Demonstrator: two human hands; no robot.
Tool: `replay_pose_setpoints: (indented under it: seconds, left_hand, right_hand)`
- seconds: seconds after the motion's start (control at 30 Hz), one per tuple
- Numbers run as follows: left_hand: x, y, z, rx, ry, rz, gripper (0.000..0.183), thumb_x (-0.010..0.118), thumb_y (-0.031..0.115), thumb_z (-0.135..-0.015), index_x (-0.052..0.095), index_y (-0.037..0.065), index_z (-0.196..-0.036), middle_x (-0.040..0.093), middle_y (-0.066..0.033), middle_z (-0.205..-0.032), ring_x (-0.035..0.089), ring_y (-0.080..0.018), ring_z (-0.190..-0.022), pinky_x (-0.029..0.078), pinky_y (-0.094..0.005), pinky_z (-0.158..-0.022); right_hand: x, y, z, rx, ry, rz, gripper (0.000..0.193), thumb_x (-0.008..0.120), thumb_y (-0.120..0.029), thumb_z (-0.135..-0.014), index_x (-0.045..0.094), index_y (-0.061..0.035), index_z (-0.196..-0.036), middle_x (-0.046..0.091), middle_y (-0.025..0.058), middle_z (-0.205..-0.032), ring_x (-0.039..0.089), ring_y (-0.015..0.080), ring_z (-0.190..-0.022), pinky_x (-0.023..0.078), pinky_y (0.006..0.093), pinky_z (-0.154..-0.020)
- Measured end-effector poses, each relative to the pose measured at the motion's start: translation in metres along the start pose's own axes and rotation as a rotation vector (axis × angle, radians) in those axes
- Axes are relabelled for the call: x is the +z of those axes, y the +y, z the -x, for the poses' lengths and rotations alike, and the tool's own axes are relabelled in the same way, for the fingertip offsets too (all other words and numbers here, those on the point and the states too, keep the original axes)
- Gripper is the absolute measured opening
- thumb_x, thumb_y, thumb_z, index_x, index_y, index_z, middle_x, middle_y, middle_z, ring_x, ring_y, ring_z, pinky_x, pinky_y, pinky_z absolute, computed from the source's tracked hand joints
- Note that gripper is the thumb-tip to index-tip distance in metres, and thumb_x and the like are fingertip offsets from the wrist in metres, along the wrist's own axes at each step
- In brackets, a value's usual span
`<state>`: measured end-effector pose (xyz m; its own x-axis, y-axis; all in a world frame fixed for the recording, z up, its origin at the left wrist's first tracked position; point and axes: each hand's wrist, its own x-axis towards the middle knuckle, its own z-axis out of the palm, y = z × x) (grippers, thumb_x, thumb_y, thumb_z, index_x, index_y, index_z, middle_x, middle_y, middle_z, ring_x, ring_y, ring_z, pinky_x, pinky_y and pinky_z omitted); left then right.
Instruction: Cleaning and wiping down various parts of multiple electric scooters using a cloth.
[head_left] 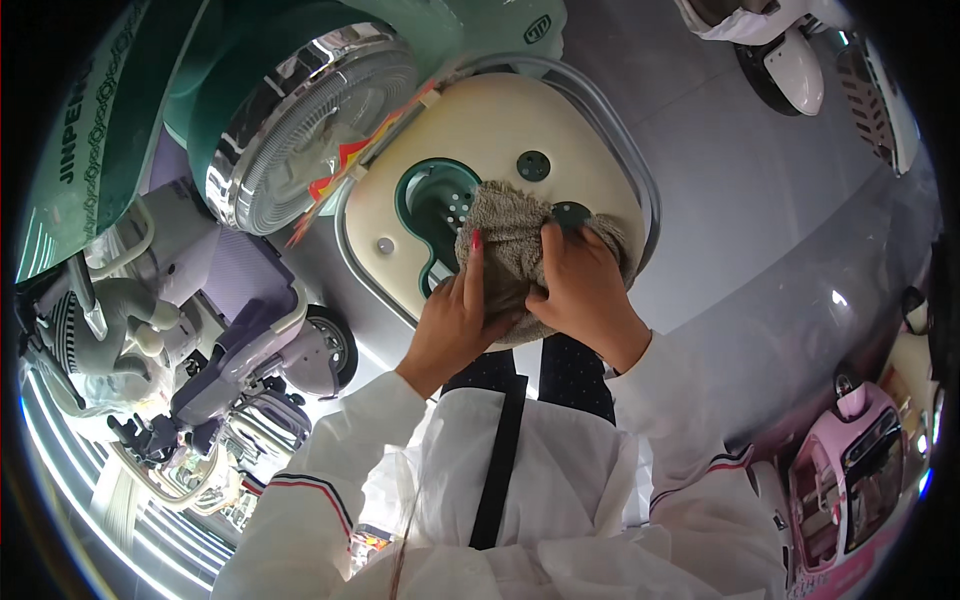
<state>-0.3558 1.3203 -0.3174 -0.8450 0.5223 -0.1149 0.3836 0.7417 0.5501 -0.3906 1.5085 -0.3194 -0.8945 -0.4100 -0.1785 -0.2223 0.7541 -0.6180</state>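
A thick brown-grey towel [512, 222] lies bunched over the near part of a rounded cream panel [470, 115]. My left hand [450, 325] holds the towel's near left side, with the index finger stretched along it. My right hand [585, 290] presses and grips the towel on the right, its fingers partly sunk in the folds. To the left of the towel is a dark green recess [425, 200] with small holes in its bottom. A round dark green disc [533, 165] sits beyond the towel; a second one [570, 212] is partly covered by it.
A grey tube rail [630, 150] loops round the panel. Beyond it at upper left stands a green vehicle with a chrome-rimmed round lamp [300, 130]. Purple vehicles [235, 275] and a plush toy [115, 320] are at left, a pink vehicle [840, 480] at lower right.
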Motion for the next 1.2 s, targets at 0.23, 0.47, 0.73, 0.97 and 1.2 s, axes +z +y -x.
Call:
replay_pose_setpoints:
  seconds: [0.23, 0.47, 0.73, 0.97, 1.2]
  left_hand:
    - [0.013, 0.015, -0.002, -0.397, 0.018, 0.039, 0.112, 0.076, 0.042, -0.068, 0.009, -0.014, -0.137, 0.062, -0.0122, -0.065, 0.063, -0.0271, -0.054, 0.049, -0.0322, -0.049]
    - [0.006, -0.001, 0.0, -0.363, -0.068, 0.086, 0.112, 0.075, 0.044, -0.068, 0.008, -0.01, -0.139, 0.06, -0.0113, -0.058, 0.061, -0.0253, -0.048, 0.047, -0.0304, -0.044]
    - [-0.03, 0.006, -0.009, -0.087, -0.068, -0.152, 0.072, 0.072, 0.028, -0.073, 0.041, 0.006, -0.134, 0.058, -0.0042, -0.06, 0.059, -0.0195, -0.053, 0.046, -0.0291, -0.05]
    - [-0.029, 0.04, 0.03, -0.076, 0.233, -0.232, 0.044, 0.077, 0.021, -0.065, 0.065, 0.015, -0.107, 0.058, -0.0022, -0.099, 0.054, -0.0204, -0.097, 0.041, -0.04, -0.086]
    - [0.006, 0.041, 0.023, -0.12, 0.024, -0.188, 0.053, 0.059, 0.032, -0.08, 0.05, 0.017, -0.13, 0.037, -0.0061, -0.143, 0.038, -0.0245, -0.126, 0.023, -0.0493, -0.106]
  right_hand:
    - [0.013, 0.003, 0.003, 0.012, 0.001, 0.083, 0.055, 0.075, -0.02, -0.06, 0.043, 0.0019, -0.098, 0.059, 0.0117, -0.07, 0.06, 0.0288, -0.068, 0.045, 0.0352, -0.074]
    - [0.016, 0.018, 0.002, -0.113, 0.009, 0.056, 0.049, 0.077, -0.03, -0.061, 0.048, -0.0038, -0.091, 0.058, 0.0085, -0.064, 0.058, 0.0247, -0.063, 0.047, 0.0327, -0.065]
    - [-0.007, 0.055, -0.002, -0.594, 0.068, 0.242, 0.032, 0.061, -0.038, -0.084, 0.053, -0.0091, -0.074, 0.057, 0.0004, -0.06, 0.056, 0.0178, -0.06, 0.044, 0.0261, -0.073]
    - [0.041, 0.023, 0.075, -0.157, 0.305, 0.2, 0.034, 0.06, -0.031, -0.08, 0.06, -0.0164, -0.111, 0.047, 0.0062, -0.127, 0.045, 0.0261, -0.11, 0.032, 0.0479, -0.094]
    - [0.075, 0.019, 0.101, 0.067, 0.305, 0.187, 0.055, 0.056, -0.042, -0.081, 0.048, -0.0226, -0.132, 0.032, 0.0078, -0.144, 0.02, 0.0344, -0.135, 0.015, 0.0647, -0.104]
